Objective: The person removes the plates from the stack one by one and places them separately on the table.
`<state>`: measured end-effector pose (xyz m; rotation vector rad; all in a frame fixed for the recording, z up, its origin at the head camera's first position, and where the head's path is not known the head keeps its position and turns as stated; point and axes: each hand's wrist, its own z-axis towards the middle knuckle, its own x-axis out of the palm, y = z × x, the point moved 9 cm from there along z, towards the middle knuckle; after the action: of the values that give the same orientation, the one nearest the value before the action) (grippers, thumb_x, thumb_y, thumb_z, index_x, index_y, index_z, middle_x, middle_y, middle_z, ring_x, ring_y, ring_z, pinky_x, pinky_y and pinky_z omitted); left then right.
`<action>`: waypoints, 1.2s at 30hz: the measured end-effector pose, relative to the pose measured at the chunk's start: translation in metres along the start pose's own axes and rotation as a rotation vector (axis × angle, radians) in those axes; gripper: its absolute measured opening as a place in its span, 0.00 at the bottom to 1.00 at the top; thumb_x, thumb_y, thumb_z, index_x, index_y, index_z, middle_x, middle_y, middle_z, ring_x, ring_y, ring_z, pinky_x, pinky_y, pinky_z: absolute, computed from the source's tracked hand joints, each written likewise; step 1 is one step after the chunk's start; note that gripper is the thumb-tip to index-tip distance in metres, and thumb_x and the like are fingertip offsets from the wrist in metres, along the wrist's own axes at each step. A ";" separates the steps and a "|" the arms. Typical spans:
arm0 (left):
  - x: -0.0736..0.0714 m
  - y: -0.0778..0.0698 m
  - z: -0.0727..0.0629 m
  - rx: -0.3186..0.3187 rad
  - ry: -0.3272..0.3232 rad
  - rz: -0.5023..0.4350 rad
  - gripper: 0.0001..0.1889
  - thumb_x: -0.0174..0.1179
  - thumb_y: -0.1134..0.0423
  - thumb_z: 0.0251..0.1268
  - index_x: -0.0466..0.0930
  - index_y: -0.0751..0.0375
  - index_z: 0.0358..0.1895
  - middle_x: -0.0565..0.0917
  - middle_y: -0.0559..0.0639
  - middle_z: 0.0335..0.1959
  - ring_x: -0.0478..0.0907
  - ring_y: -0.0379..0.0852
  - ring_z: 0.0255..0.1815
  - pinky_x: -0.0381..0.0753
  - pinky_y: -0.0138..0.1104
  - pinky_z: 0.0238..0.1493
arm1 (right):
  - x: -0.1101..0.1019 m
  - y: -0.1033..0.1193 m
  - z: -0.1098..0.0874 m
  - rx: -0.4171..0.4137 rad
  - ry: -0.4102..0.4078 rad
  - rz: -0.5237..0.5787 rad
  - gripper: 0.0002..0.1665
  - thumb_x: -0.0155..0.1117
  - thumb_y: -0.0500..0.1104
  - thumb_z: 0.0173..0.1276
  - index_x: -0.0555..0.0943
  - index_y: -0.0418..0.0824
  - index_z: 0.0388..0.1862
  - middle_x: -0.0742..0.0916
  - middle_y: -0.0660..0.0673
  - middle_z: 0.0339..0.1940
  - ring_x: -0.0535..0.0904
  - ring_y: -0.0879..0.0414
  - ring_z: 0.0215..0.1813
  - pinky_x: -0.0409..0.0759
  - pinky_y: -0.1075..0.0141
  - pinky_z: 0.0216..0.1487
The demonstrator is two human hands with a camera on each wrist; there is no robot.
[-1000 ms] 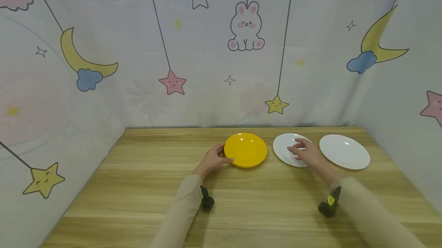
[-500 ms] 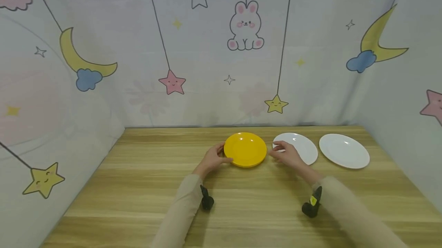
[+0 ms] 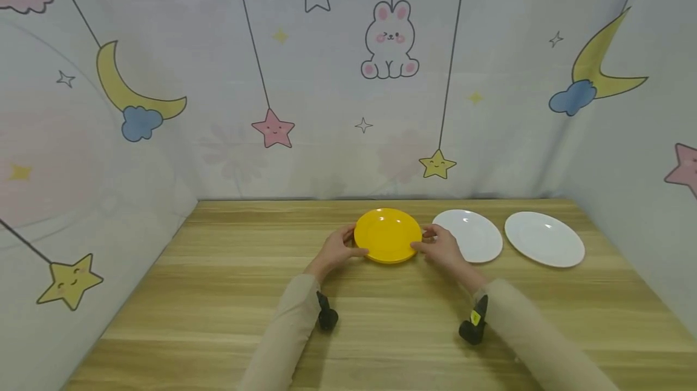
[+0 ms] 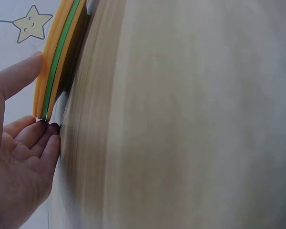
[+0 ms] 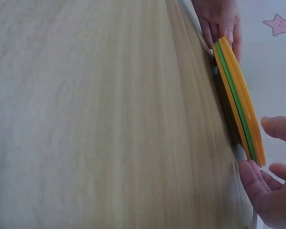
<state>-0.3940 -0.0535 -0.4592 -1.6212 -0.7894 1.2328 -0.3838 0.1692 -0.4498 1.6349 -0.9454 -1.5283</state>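
Observation:
A stack of plates (image 3: 388,236) lies near the back of the table, yellow on top. Its edge shows a green plate (image 4: 62,50) layered between orange-yellow ones. My left hand (image 3: 334,252) holds the left rim, its thumb on the upper edge and its fingers at the lower edge in the left wrist view. On the opposite side, my right hand (image 3: 442,250) has its fingertips at the lower rim. In the right wrist view its thumb (image 5: 276,126) stands just off the top plate.
A white plate (image 3: 479,236) lies right beside the stack, partly behind my right hand. Another white plate (image 3: 544,239) sits farther right. The wooden table (image 3: 381,330) ends at a printed curtain (image 3: 327,76) at the back.
My right hand has moved left from over the nearer white plate to the right rim of the yellow stack. The left hand and all the plates stay in place.

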 end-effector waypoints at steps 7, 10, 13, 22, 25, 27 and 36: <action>0.000 0.005 0.005 0.008 0.000 0.007 0.42 0.67 0.63 0.51 0.54 0.65 0.68 0.62 0.58 0.67 0.60 0.53 0.67 0.61 0.42 0.66 | 0.001 0.000 0.007 -0.015 -0.083 -0.090 0.31 0.68 0.43 0.54 0.72 0.30 0.55 0.77 0.33 0.50 0.74 0.46 0.47 0.78 0.62 0.41; 0.001 0.005 0.005 0.015 0.006 0.007 0.42 0.66 0.62 0.52 0.53 0.66 0.68 0.61 0.59 0.67 0.59 0.54 0.67 0.61 0.43 0.66 | 0.002 0.000 0.010 -0.031 -0.096 -0.107 0.31 0.68 0.43 0.53 0.73 0.28 0.53 0.78 0.32 0.49 0.73 0.44 0.48 0.75 0.56 0.48; 0.001 0.004 0.005 0.019 0.009 -0.007 0.42 0.66 0.62 0.52 0.53 0.66 0.68 0.60 0.60 0.67 0.59 0.54 0.67 0.60 0.43 0.66 | 0.003 0.000 0.011 -0.030 -0.102 -0.102 0.30 0.69 0.42 0.53 0.73 0.27 0.52 0.78 0.32 0.49 0.73 0.45 0.48 0.73 0.56 0.50; 0.001 0.004 0.004 0.019 0.001 0.074 0.43 0.67 0.59 0.51 0.54 0.65 0.68 0.61 0.58 0.68 0.60 0.52 0.66 0.61 0.41 0.65 | 0.002 0.000 0.010 0.001 -0.100 -0.087 0.30 0.67 0.39 0.55 0.72 0.27 0.55 0.78 0.33 0.49 0.73 0.47 0.46 0.74 0.58 0.48; 0.001 0.005 0.004 0.023 0.000 0.084 0.43 0.67 0.59 0.51 0.54 0.65 0.68 0.61 0.58 0.68 0.60 0.52 0.67 0.61 0.41 0.66 | 0.002 0.000 0.009 0.008 -0.091 -0.079 0.30 0.67 0.39 0.56 0.71 0.27 0.56 0.78 0.33 0.50 0.73 0.47 0.45 0.74 0.58 0.48; 0.002 0.004 0.004 0.027 0.000 0.084 0.43 0.67 0.59 0.51 0.54 0.66 0.68 0.60 0.59 0.68 0.59 0.52 0.67 0.60 0.41 0.66 | 0.002 -0.001 0.008 0.013 -0.088 -0.074 0.31 0.66 0.39 0.56 0.70 0.28 0.57 0.77 0.33 0.51 0.73 0.48 0.44 0.74 0.59 0.47; 0.001 0.003 0.003 0.025 -0.002 0.064 0.43 0.67 0.59 0.51 0.53 0.67 0.68 0.58 0.59 0.68 0.58 0.52 0.68 0.59 0.41 0.66 | -0.005 -0.001 0.005 0.034 -0.069 0.040 0.32 0.64 0.35 0.57 0.67 0.26 0.60 0.74 0.30 0.56 0.73 0.48 0.46 0.78 0.62 0.47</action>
<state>-0.3962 -0.0530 -0.4625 -1.6355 -0.7256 1.2850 -0.3890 0.1744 -0.4484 1.5859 -1.0404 -1.5583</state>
